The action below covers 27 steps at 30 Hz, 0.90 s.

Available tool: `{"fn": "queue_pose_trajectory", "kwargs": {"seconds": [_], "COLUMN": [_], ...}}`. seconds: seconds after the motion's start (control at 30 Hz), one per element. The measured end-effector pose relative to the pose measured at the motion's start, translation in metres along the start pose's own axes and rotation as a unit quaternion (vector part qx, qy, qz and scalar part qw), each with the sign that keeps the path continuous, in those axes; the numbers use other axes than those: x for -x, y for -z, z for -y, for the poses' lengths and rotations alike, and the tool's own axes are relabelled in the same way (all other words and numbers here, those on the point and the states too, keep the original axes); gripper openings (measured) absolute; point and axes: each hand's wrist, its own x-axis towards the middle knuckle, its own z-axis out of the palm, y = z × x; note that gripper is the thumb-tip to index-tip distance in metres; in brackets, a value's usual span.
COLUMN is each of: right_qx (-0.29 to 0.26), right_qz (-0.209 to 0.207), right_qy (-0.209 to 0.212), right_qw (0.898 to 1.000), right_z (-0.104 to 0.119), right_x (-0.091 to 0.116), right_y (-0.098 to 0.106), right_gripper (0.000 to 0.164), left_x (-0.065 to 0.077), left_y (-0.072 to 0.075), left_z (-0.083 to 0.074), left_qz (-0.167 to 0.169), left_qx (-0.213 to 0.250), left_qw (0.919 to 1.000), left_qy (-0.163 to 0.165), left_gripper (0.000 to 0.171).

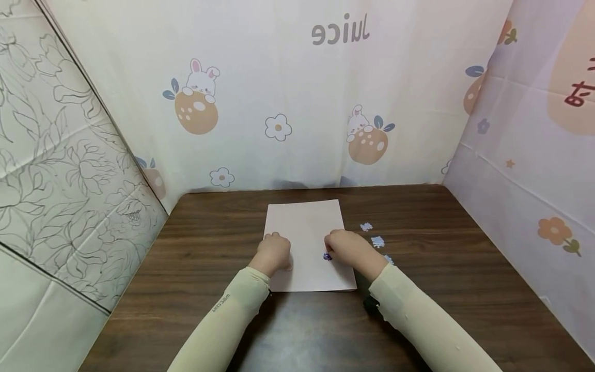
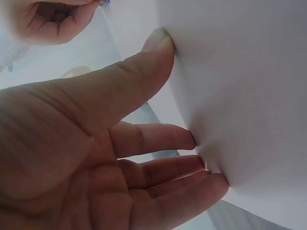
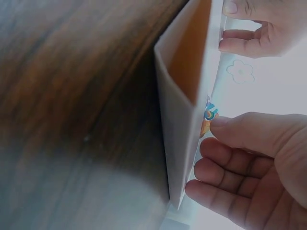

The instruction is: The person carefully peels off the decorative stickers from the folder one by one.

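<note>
A white flat sheet-like folder [image 1: 309, 217] lies on the brown table. My left hand [image 1: 275, 253] rests its thumb and fingertips on the white surface at the left; the left wrist view shows these fingers [image 2: 158, 136] fairly straight, gripping nothing. On the right side, my right hand [image 1: 349, 248] pinches a small colourful piece [image 3: 209, 111] with an irregular outline between thumb and index finger, close against the white surface. The piece looks purple [image 1: 327, 256] in the head view; its kind does not show. The other right fingertips touch the folder near its edge.
Several pale blue irregular pieces [image 1: 378, 242] lie on the table [image 1: 418, 217] right of the folder, one partly behind the right wrist. In the right wrist view the folder's side [image 3: 177, 139] gapes, with an orange-brown inside. A printed curtain [image 1: 288, 77] hangs behind the table.
</note>
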Motion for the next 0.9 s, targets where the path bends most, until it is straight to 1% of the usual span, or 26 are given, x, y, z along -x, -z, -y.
{"fn": "queue_pose_trajectory", "kwargs": {"seconds": [0.17, 0.6, 0.9], "right_qx": [0.000, -0.008, -0.015], "right_qz": [-0.004, 0.002, -0.001], "right_qy": [0.004, -0.002, -0.002], "right_qw": [1.000, 1.000, 1.000], "right_z": [-0.0005, -0.0010, -0.0022], "right_x": [0.0028, 0.0041, 0.0058], "right_y": [-0.0002, 0.0012, 0.0017], "right_gripper": [0.018, 0.017, 0.016], "left_x": [0.0005, -0.0025, -0.0025], "left_y": [-0.0004, -0.0015, -0.0007], "left_z": [-0.0001, 0.0005, 0.0003], "left_qz": [0.006, 0.007, 0.005], "left_qx": [0.003, 0.005, 0.005], "left_qw": [1.0000, 0.9999, 1.0000], "left_qy": [0.004, 0.007, 0.007], "left_gripper": [0.050, 0.052, 0.051]}}
